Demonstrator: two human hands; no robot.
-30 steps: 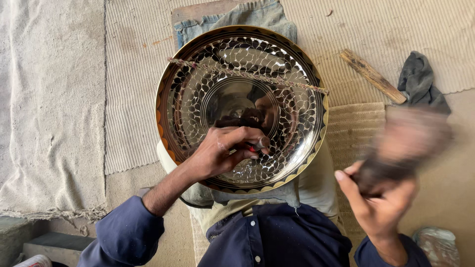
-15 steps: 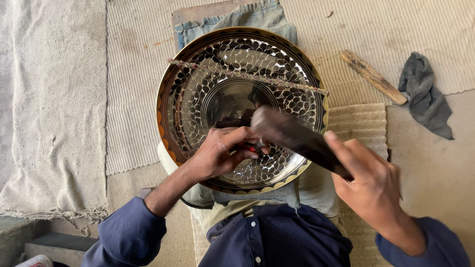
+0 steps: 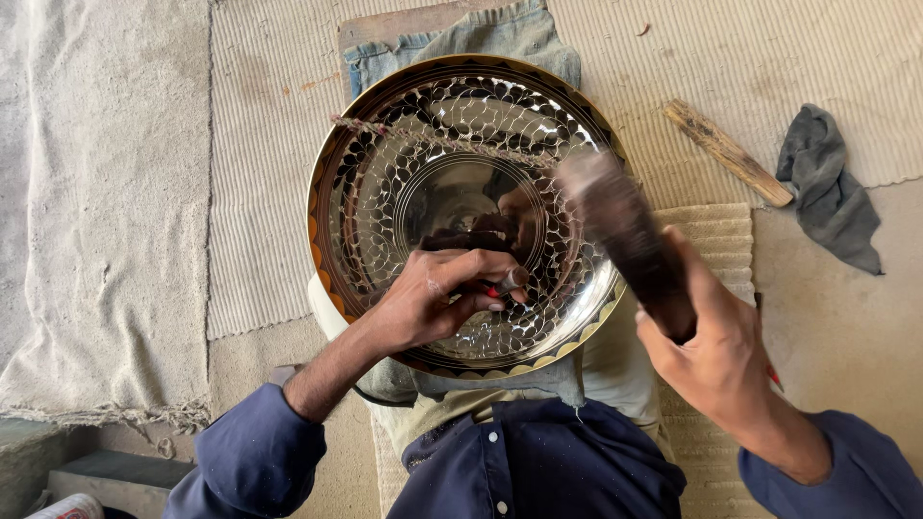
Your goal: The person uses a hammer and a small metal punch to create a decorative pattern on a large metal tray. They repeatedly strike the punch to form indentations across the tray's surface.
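Brass tray (image 3: 385,144): left hand (image 3: 433,298) fingers pinch a small chisel (image 3: 502,285); right hand (image 3: 716,336) fingers grip a mallet (image 3: 625,240).

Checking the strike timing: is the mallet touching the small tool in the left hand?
Apart. The head view shows the mallet raised, blurred, clear of the small tool.

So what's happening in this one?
A person in a dark blue shirt sits over a large shiny metal tray with a scale-like pattern and a gold rim, propped on their lap over a blue cloth. The left hand rests on the tray and pinches a small punch with a red band against the surface. The right hand grips a dark mallet, blurred, raised over the tray. A wooden stick and a grey rag lie on the mat to the right.
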